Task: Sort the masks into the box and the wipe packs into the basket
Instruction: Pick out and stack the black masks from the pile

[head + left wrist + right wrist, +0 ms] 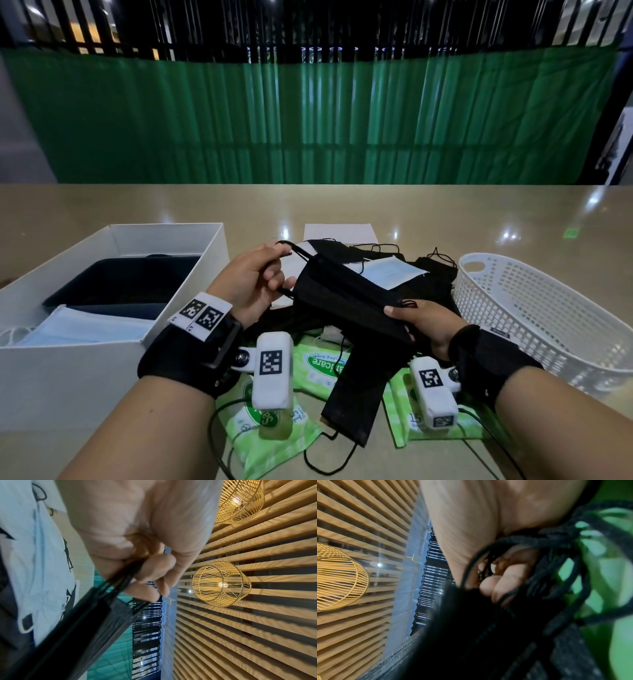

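Note:
A stack of black masks (346, 291) is held in the air between both hands above the heap. My left hand (260, 277) pinches the ear loops at its far left end; in the left wrist view the fingers (154, 573) curl round the black loops (126, 577). My right hand (421, 325) grips the near right end, with loops (530, 543) draped over its fingers (503, 582). More black masks (435, 277) and a light blue mask (390, 270) lie beneath. Green wipe packs (318, 366) lie at the near edge. The white box (191, 274) stands left, the white basket (548, 308) right.
Inside the box sit a dark tray (126, 281) and a light blue mask (85, 329). One black mask (356, 404) lies over the wipe packs. A white sheet (339, 233) lies behind the heap. A green curtain (308, 120) hangs beyond the table's far edge.

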`<act>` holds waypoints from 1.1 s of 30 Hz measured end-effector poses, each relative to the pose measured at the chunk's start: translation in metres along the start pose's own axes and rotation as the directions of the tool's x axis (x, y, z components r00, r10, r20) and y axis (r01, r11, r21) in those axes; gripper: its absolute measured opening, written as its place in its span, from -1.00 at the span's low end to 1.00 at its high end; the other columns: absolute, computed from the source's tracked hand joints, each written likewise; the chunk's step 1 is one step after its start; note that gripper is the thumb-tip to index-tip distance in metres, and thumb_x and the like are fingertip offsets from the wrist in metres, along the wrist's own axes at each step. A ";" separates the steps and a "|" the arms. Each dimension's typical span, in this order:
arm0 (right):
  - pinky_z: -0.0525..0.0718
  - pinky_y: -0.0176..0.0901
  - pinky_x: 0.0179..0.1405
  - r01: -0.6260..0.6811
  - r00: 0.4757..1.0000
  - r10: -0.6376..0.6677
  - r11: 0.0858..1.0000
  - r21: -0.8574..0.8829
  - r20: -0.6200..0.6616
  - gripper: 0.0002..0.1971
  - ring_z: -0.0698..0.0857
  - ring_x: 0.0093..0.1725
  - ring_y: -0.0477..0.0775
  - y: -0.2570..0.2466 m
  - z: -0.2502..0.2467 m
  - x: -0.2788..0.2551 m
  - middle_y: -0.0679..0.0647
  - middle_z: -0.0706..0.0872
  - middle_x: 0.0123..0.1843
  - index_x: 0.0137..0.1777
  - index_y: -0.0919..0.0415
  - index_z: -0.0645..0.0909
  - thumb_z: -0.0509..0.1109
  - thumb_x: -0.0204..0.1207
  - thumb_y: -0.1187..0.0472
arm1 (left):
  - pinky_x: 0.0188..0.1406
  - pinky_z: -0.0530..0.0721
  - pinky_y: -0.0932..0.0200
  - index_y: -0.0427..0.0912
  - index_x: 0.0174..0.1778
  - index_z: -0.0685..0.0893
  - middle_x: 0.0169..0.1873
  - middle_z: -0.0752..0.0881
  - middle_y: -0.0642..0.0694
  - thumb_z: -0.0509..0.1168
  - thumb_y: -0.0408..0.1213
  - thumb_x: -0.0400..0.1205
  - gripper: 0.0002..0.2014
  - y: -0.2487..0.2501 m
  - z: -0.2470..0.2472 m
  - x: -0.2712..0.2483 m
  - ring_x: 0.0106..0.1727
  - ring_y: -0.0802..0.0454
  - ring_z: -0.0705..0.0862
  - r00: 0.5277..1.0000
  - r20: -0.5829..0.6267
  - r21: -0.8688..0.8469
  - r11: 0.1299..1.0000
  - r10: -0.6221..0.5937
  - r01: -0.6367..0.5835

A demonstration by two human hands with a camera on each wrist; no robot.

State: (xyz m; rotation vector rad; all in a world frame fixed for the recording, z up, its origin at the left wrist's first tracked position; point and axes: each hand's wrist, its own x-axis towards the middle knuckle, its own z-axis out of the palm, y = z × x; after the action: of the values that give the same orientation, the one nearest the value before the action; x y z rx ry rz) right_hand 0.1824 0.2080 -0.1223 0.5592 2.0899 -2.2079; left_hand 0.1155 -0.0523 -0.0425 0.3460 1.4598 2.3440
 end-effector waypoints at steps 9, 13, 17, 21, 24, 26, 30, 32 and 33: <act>0.30 -0.38 -0.77 0.035 0.999 -0.036 0.999 -0.028 -0.033 -0.90 0.28 -0.69 -0.18 -0.001 -0.001 -0.004 -0.03 0.56 -0.52 -0.19 0.24 0.59 0.36 0.57 0.31 | -0.50 0.65 0.33 -0.06 0.12 0.60 -0.47 0.57 0.06 0.07 -0.39 0.73 -0.77 0.009 0.011 -0.002 -0.65 0.25 0.43 0.996 -0.060 0.143 0.988 0.065 -0.055; 0.31 -0.38 -0.78 0.042 0.998 -0.043 0.999 -0.014 -0.052 -0.92 0.27 -0.70 -0.17 -0.002 0.000 -0.004 0.03 0.59 -0.42 -0.17 0.23 0.58 0.38 0.56 0.32 | -0.42 0.71 0.28 -0.13 0.07 0.60 -0.33 0.59 0.02 0.11 -0.42 0.71 -0.81 0.027 0.003 0.001 -0.54 0.24 0.58 0.984 -0.142 0.105 0.990 0.105 -0.091; 0.43 -0.36 -0.71 0.024 0.999 -0.025 1.000 -0.015 -0.033 -0.90 0.29 -0.69 -0.16 -0.006 0.003 -0.008 0.01 0.59 -0.46 -0.18 0.23 0.55 0.38 0.55 0.34 | -0.49 0.69 0.29 -0.19 -0.13 0.57 -0.49 0.54 0.04 0.17 -0.36 0.69 -0.89 0.046 -0.003 0.004 -0.58 0.23 0.55 0.976 -0.209 0.069 0.997 0.060 -0.047; 0.56 -0.33 -0.53 0.005 0.998 -0.004 1.000 -0.015 0.066 -0.89 0.34 -0.64 -0.19 -0.018 0.005 -0.016 -0.12 0.54 -0.59 -0.11 0.16 0.53 0.30 0.59 0.38 | -0.51 0.54 0.31 -0.13 -0.33 0.45 -0.52 0.41 0.02 0.19 -0.31 0.67 -0.77 0.059 -0.007 0.005 -0.65 0.20 0.43 0.967 -0.254 0.124 0.992 0.033 -0.001; 0.67 -0.27 -0.39 0.088 0.993 -0.099 0.984 0.157 0.064 -0.86 0.36 -0.64 -0.19 -0.035 0.004 -0.019 -0.12 0.52 -0.55 -0.04 0.14 0.52 0.24 0.60 0.40 | -0.54 0.42 0.34 -0.10 -0.40 0.38 -0.59 0.37 0.03 0.19 -0.25 0.67 -0.70 0.064 -0.004 0.003 -0.56 0.14 0.36 0.973 -0.231 0.221 0.975 0.018 0.034; 0.73 -0.21 -0.30 0.142 0.986 -0.160 0.959 0.244 0.055 -0.86 0.36 -0.63 -0.18 -0.052 0.003 -0.022 -0.09 0.47 -0.54 0.02 0.17 0.55 0.26 0.57 0.40 | -0.59 0.38 0.35 -0.09 -0.41 0.37 -0.63 0.37 0.04 0.19 -0.23 0.67 -0.69 0.068 -0.005 0.002 -0.55 0.12 0.33 0.975 -0.220 0.252 0.967 0.019 0.038; 0.80 -0.12 -0.20 0.207 0.961 -0.263 0.891 0.404 0.087 -0.55 0.41 -0.60 -0.14 -0.083 0.000 -0.029 -0.02 0.44 -0.51 0.01 0.22 0.61 0.63 0.10 0.26 | -0.63 0.41 0.33 -0.10 -0.43 0.36 -0.66 0.36 0.03 0.19 -0.16 0.67 -0.67 0.080 -0.012 -0.001 -0.48 0.08 0.32 0.978 -0.209 0.265 0.963 0.005 0.052; 0.81 -0.08 -0.19 0.229 0.940 -0.318 0.858 0.460 0.125 -0.44 0.50 -0.54 -0.10 -0.097 0.003 -0.032 0.04 0.51 -0.45 -0.01 0.24 0.63 0.74 -0.04 0.27 | -0.52 0.35 0.27 -0.09 -0.43 0.35 -0.69 0.36 0.04 0.17 -0.12 0.67 -0.66 0.086 -0.017 -0.003 -0.48 0.07 0.33 0.978 -0.209 0.303 0.950 -0.007 0.071; 0.80 -0.11 -0.25 0.242 0.932 -0.338 0.849 0.470 0.131 -0.55 0.55 -0.51 -0.09 -0.103 0.007 -0.034 0.06 0.55 -0.42 -0.02 0.24 0.61 0.68 0.08 0.31 | -0.48 0.32 0.25 -0.09 -0.43 0.35 -0.69 0.36 0.04 0.17 -0.12 0.67 -0.66 0.088 -0.020 -0.004 -0.49 0.07 0.32 0.976 -0.216 0.312 0.948 0.001 0.068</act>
State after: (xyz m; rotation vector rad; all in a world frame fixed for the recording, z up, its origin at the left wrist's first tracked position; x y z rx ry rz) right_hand 0.1838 0.2024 -0.0139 0.0038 1.6518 -2.8006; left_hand 0.0962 -0.1057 0.0282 0.1488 1.9375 2.1699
